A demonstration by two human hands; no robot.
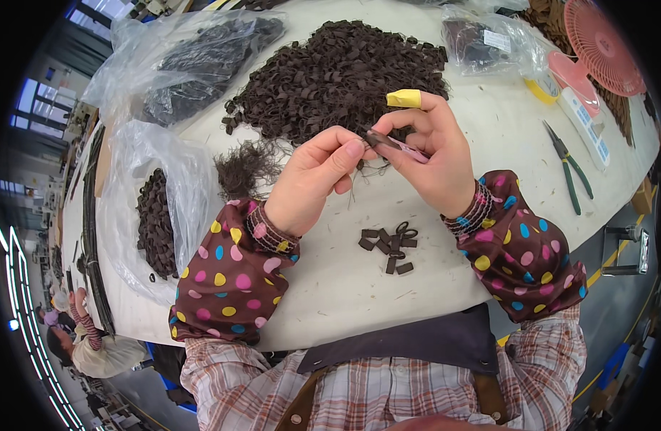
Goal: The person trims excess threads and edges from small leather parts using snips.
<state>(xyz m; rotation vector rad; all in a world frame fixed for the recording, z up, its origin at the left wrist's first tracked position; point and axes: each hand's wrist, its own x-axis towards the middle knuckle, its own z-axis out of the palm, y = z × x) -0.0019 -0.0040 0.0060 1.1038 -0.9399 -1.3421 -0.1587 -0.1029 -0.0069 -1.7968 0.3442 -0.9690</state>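
Observation:
My left hand (312,176) is closed in a pinch on a small dark brown fabric loop (368,138) with loose threads hanging under it. Against the loop, my right hand (434,154) is closed round what look like thread snips with a pink handle (415,152), mostly hidden by the fingers. Yellow tape (403,98) wraps one raised finger of that hand. Just beyond both hands lies a large heap of similar brown loops (337,75). Several separate loops (391,248) lie on the white tabletop (330,287) between my forearms. Left of my left hand is a tuft of cut threads (245,169).
At left, a clear plastic bag (122,215) holds more loops; another bag (194,65) lies behind it. Green-handled pliers (569,169), a white power strip (585,129), a yellow tape roll (542,90) and a pink fan (604,47) are at right. Another person (93,345) sits far left.

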